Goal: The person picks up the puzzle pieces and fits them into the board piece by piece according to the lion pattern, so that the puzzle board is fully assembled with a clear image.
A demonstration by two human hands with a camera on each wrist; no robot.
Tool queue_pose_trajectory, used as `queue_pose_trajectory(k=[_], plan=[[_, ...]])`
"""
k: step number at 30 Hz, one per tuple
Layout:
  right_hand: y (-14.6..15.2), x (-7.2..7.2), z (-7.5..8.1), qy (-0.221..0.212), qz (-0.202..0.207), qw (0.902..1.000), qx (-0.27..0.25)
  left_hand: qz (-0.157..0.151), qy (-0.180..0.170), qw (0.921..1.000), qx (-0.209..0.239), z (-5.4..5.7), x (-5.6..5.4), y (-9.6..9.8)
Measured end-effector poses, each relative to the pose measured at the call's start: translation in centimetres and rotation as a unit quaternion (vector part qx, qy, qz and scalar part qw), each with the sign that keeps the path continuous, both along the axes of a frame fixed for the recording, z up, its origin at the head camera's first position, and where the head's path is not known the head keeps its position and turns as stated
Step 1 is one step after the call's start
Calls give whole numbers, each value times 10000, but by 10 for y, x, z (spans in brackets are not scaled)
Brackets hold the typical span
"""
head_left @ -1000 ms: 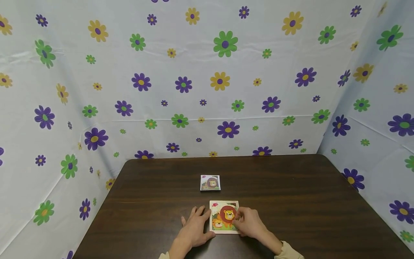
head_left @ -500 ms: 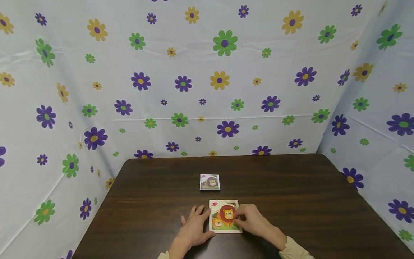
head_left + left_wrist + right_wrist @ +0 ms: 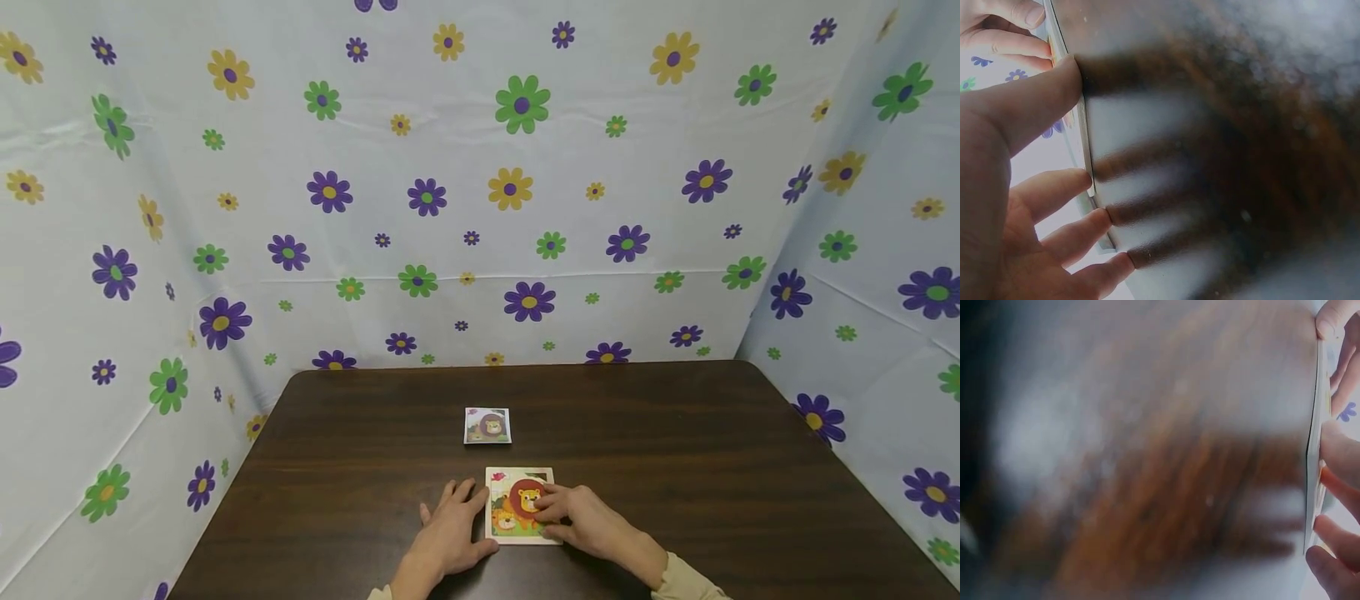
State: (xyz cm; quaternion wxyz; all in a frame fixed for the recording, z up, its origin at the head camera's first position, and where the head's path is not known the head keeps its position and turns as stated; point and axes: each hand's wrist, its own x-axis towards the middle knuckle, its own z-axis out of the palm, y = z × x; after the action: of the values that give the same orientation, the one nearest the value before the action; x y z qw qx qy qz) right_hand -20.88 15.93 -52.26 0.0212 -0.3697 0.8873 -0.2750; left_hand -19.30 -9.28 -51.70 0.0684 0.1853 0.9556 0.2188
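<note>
A square lion jigsaw puzzle [image 3: 517,500] in a pale wooden frame lies flat on the dark table. My left hand [image 3: 448,525] is spread on the table at its left side, thumb at the lower left corner and a fingertip against the left edge. In the left wrist view, the left fingers [image 3: 1054,194] are straight, their tips down on the tabletop and at the board's edge. My right hand [image 3: 588,521] lies over the puzzle's right side, fingers touching its face and covering part of the picture. The right wrist view shows the right fingers [image 3: 1338,537] along the board's edge.
Behind the puzzle, a small picture card [image 3: 487,426] with the same lion lies on the table [image 3: 675,450]. A white flowered cloth [image 3: 450,150] hangs along the back and both sides of the table.
My right hand's fingers, bent in a pinch at the puzzle's right side earlier, now lie flatter on it. My left hand has stayed in place.
</note>
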Motion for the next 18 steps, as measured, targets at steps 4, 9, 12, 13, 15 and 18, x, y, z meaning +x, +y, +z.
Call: queue_pose_trajectory(k=[4, 9, 12, 13, 15, 18], plan=[[2, 1, -3, 160, 173, 9997, -74, 8, -41, 10000, -4, -1, 0, 0], [2, 2, -4, 377, 316, 9988, 43, -21, 35, 9999, -113, -1, 0, 0], [0, 4, -3, 490, 368, 9976, 324, -50, 57, 9997, -227, -1, 1, 0], [-1, 4, -3, 564, 426, 9967, 411, -53, 45, 9997, -251, -1, 1, 0], [-3, 6, -2, 731, 554, 9944, 529, -43, 3, 9997, -259, -2, 2, -1], [-4, 6, -2, 777, 636, 9936, 519, -31, -35, 9998, -206, -4, 2, -2]])
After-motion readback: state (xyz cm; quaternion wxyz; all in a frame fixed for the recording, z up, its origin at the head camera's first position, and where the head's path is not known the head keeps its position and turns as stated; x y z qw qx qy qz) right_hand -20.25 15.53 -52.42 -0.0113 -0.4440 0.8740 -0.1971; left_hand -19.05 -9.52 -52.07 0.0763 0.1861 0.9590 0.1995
